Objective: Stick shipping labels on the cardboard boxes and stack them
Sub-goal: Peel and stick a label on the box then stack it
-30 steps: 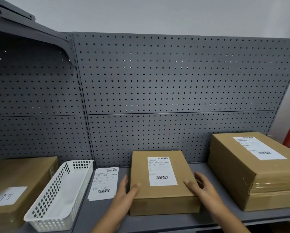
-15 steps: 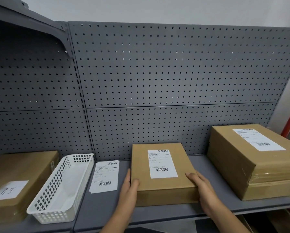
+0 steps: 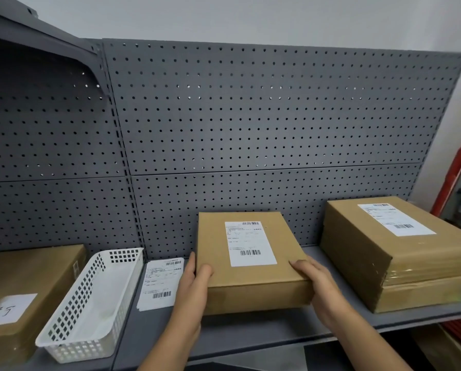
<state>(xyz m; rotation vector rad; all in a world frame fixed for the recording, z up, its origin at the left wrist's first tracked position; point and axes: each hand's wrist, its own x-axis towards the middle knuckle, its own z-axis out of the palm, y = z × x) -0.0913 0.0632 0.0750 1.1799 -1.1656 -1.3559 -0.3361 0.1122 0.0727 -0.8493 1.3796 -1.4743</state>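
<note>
A small cardboard box (image 3: 216, 245) with a white shipping label (image 3: 249, 243) on top sits in the middle of the grey shelf (image 3: 250, 328). My left hand (image 3: 194, 282) grips its front left corner and my right hand (image 3: 315, 282) grips its front right corner. To the right, a larger labelled cardboard box (image 3: 357, 239) lies on top of another box (image 3: 421, 295). A loose stack of shipping labels (image 3: 161, 283) lies flat on the shelf just left of my left hand.
An empty white plastic basket (image 3: 90, 303) stands left of the loose labels. At the far left is a cardboard box (image 3: 28, 271) with a handwritten white paper. A grey pegboard wall (image 3: 250, 124) backs the shelf. A red post (image 3: 456, 167) rises at the right edge.
Both hands have closed tighter around the small box's front corners. The box seems slightly raised and nearer to me; the view has shifted a little.
</note>
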